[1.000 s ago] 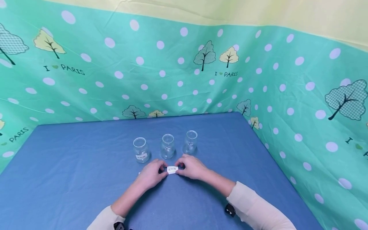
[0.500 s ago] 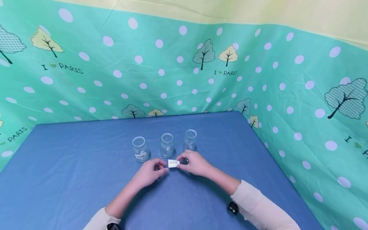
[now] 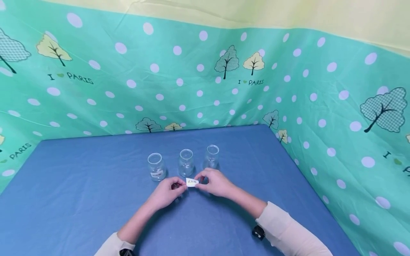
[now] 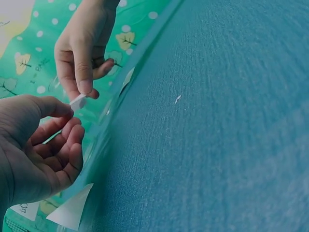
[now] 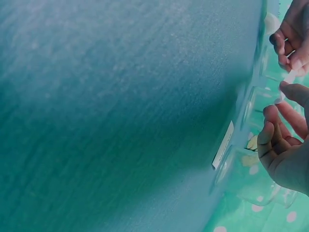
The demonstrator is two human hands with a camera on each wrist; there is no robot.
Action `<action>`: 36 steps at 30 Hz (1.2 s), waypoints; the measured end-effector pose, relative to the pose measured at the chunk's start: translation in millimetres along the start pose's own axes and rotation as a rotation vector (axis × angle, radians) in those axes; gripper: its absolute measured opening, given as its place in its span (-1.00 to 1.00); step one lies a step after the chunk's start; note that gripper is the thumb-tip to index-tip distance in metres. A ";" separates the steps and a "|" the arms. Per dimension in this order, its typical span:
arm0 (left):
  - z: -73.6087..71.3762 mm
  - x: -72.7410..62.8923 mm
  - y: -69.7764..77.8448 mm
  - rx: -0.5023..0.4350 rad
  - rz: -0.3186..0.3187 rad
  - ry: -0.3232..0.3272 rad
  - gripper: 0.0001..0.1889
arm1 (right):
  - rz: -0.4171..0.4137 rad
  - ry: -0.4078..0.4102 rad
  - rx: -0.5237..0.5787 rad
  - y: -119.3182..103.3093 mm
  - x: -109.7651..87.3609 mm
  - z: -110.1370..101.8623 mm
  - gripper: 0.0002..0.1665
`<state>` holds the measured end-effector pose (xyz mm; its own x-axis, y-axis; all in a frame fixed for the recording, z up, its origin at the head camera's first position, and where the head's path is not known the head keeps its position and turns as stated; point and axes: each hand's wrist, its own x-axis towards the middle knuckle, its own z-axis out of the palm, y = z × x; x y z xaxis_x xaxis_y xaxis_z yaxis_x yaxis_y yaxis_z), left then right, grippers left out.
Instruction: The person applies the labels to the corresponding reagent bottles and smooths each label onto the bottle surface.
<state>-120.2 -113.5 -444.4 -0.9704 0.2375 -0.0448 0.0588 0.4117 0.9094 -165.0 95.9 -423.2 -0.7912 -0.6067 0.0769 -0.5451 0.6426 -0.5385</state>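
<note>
A small white paper label (image 3: 192,182) with handwritten characters is stretched between the two hands, in front of the middle glass jar (image 3: 186,163). My left hand (image 3: 168,192) pinches its left end with thumb and forefinger, the other fingers curled below, as the left wrist view shows. The right hand (image 3: 216,182) pinches the right end between thumb and fingertips. Another jar (image 3: 156,164), at the left, bears a white label on its front. Partly behind the right hand stands a third jar (image 3: 211,156). All three jars are upright and without lids.
A pointed white paper piece (image 4: 72,210) shows below the left hand in the left wrist view, and a tiny white scrap (image 4: 178,99) lies on the blue tablecloth (image 3: 80,199). A white paper strip (image 5: 223,146) lies near a jar in the right wrist view. Green dotted curtains (image 3: 179,81) enclose the table.
The label has moved slightly away from the body, towards the jars. My left fingers came off its left end half a second ago and now pinch it again; the right hand kept hold.
</note>
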 end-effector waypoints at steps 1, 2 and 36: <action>0.2 0.3 -0.1 -0.004 -0.001 0.004 -0.89 | 0.001 0.000 0.004 0.0 0.0 0.0 -0.78; 0.5 0.5 -0.4 -0.008 -0.005 0.008 -0.89 | 0.001 0.002 0.012 0.0 0.0 -0.2 -0.78; 6.2 3.0 2.3 -0.011 0.081 0.081 -0.86 | -0.048 0.042 0.134 -12.7 3.1 4.3 -0.83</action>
<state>-121.5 -106.4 -444.9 -0.9784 0.1975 0.0618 0.1352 0.3842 0.9133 -159.3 83.8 -419.8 -0.7778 -0.6131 0.1385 -0.5425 0.5434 -0.6406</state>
